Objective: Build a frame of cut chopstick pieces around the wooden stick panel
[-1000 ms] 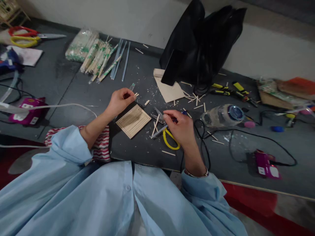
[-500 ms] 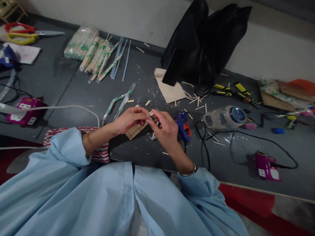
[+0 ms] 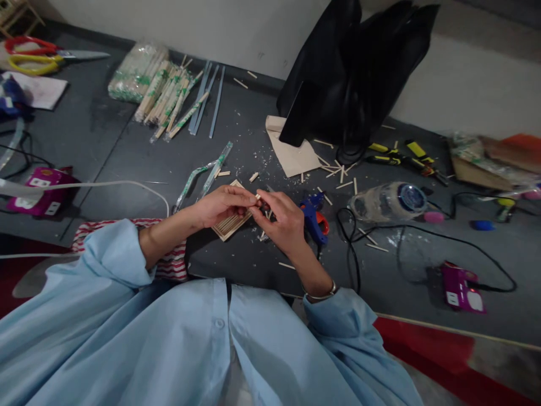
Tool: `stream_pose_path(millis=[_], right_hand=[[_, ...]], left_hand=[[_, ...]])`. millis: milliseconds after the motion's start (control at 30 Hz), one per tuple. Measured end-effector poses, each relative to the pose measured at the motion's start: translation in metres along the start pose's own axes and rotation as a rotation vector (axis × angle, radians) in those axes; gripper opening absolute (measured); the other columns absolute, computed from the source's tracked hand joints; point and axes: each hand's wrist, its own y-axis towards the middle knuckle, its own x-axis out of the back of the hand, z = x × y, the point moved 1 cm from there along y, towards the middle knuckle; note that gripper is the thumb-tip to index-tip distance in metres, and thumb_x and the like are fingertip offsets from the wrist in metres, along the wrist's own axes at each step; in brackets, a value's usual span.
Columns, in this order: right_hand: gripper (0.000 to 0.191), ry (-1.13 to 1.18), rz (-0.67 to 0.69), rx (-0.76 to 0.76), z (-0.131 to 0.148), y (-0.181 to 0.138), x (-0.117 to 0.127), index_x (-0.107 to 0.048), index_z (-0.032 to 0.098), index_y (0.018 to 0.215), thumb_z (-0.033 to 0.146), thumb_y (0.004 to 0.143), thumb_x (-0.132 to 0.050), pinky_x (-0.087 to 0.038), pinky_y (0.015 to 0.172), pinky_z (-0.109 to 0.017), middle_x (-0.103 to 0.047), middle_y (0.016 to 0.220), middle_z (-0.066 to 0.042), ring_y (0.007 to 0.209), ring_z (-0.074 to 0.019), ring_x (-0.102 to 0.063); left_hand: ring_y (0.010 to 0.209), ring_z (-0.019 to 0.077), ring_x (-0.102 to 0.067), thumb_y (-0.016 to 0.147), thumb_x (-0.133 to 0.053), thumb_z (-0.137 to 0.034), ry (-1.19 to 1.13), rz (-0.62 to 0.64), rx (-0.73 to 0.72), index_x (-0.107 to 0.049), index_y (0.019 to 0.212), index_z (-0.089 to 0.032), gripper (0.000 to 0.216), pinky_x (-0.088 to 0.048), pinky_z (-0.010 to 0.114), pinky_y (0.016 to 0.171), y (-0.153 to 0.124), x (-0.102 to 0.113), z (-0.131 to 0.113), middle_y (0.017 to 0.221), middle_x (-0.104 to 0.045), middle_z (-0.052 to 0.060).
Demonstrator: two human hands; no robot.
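Observation:
My left hand (image 3: 226, 206) and my right hand (image 3: 281, 219) meet fingertip to fingertip, both pinching small pale wooden stick pieces (image 3: 257, 197). Fingers cover most of these pieces, so their full length is hidden. Beneath my left hand lies a small wooden panel (image 3: 228, 230) of sticks set side by side in a frame, partly covered by the fingers. A blue glue gun (image 3: 313, 220) with an orange trigger rests just right of my right hand. Short stick pieces (image 3: 253, 177) lie beyond the hands.
Wrapped chopsticks (image 3: 167, 101) are heaped at the back left, near scissors (image 3: 42, 56). A black bag (image 3: 346, 73) leans on the wall. A plastic bottle (image 3: 386, 202), a black cable (image 3: 422, 228) and a purple box (image 3: 462, 287) occupy the right. Striped cloth (image 3: 173, 262) hangs at the front edge.
My fingertips have closed in tighter around the stick pieces, and a dark gap between the hands no longer shows. Both hands stay in nearly the same place; the view has shifted slightly.

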Motion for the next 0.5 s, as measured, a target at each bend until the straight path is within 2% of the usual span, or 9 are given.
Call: stream_pose_path(millis=[167,300,500], right_hand=[[0.043,0.032,0.018,-0.022,0.0,-0.0006,-0.0001,-0.064,0.021,0.128,0.045,0.092,-0.066,-0.059,0.087,-0.034,-0.074,0.109,-0.009,0.1,-0.0213,-0.07],[0.035,0.025,-0.021,-0.004,-0.0003,-0.001,-0.0034,-0.065,0.021,0.125,0.037,0.093,-0.064,-0.059,0.087,-0.034,-0.074,0.109,-0.009,0.101,-0.0208,-0.07],[0.032,0.132,-0.055,-0.012,0.0021,0.0006,0.0001,-0.067,0.024,0.124,0.031,0.093,-0.065,-0.058,0.089,-0.037,-0.073,0.106,-0.007,0.099,-0.0201,-0.069]], left_hand=[[0.061,0.0076,-0.058,0.067,-0.082,-0.018,0.022,-0.035,0.009,-0.078,0.076,-0.013,0.011,-0.042,0.022,0.062,-0.0022,0.0,0.0008,0.074,-0.072,0.003],[0.06,0.0062,-0.055,0.068,-0.081,-0.018,0.024,-0.045,0.015,-0.078,0.075,-0.014,0.009,-0.039,0.021,0.059,-0.0029,-0.0017,0.0023,0.075,-0.072,0.003],[0.062,0.0079,-0.055,0.072,-0.083,-0.034,-0.011,0.061,-0.01,-0.078,0.077,-0.013,0.022,-0.04,0.022,0.061,-0.005,-0.0066,0.0005,0.073,-0.069,0.003]])
